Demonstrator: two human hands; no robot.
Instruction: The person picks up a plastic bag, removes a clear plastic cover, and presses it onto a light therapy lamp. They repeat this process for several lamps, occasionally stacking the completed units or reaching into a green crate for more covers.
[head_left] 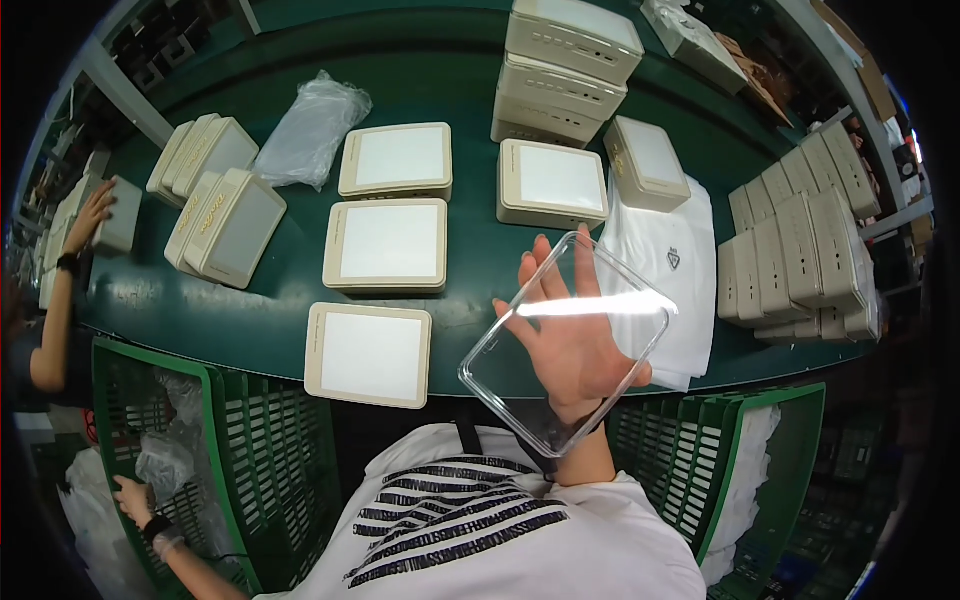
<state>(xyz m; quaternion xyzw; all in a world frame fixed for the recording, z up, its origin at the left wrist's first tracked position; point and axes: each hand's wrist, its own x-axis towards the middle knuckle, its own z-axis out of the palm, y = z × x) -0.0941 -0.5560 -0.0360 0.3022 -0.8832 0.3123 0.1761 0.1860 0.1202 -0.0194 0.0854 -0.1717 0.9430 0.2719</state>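
Observation:
My right hand [572, 345] holds a clear plastic cover [500, 385], rectangular with rounded corners, tilted above the table's front edge. Its palm shows through the plastic, fingers spread behind it and reaching the rim, while a bright reflection crosses the upper part. Down at the lower left, my left hand [136, 500] is at the side of a green slatted crate [212, 450], fingers curled. A crumpled clear plastic bag [165, 462] lies against them; what they grip is unclear. Nearest on the table is a beige box-shaped device [370, 355] with a white top panel, overhanging the front edge.
Similar devices [390, 245] stand in the middle, with stacks at the back [565, 75], left [235, 225] and right [800, 250]. White sheets [660, 260] and a plastic-wrapped bundle [315, 130] lie on the green table. Another crate [680, 455] stands right. A co-worker's hand [90, 215] touches devices far left.

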